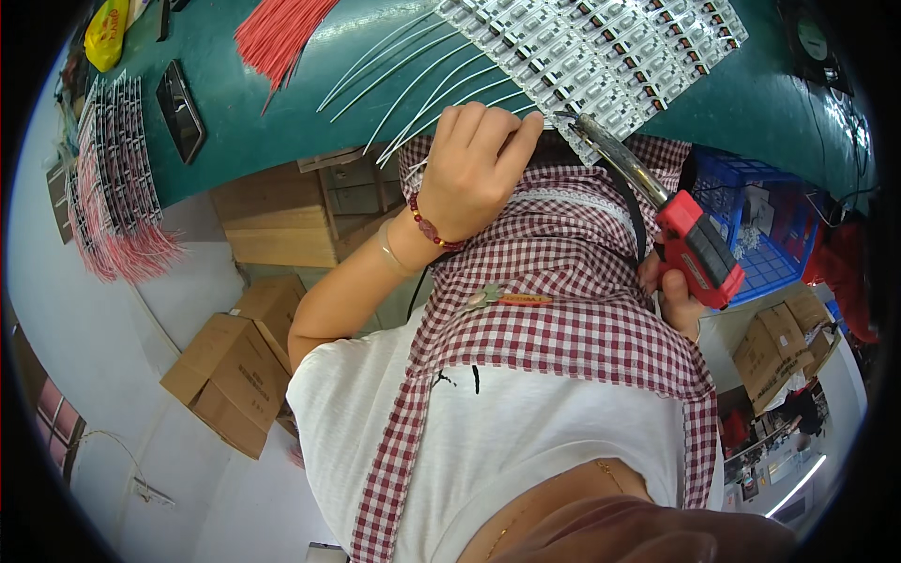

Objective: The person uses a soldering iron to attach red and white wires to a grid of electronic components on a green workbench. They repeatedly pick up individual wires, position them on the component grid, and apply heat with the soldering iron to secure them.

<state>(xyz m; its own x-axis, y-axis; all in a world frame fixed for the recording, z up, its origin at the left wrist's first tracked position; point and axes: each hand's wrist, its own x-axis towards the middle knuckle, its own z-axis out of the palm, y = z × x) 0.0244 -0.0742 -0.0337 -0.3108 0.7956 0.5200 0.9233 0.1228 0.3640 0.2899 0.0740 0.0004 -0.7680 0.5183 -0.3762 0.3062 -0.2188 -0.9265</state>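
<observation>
White wires (pixel 404 85) could snag if the left hand (pixel 477 159) jerks, its curled grip hiding any hold; the circuit-board panel (pixel 601 56) at the edge of the desk (pixel 230 122) could scorch if the soldering iron (pixel 699 246), wrapped in the right hand (pixel 677 298)'s grip, slips.

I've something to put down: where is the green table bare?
Bare patches: between phone and red wires; between board panel and black device. Crowded: the panel's near edge, with white wires, left hand and soldering iron.
</observation>
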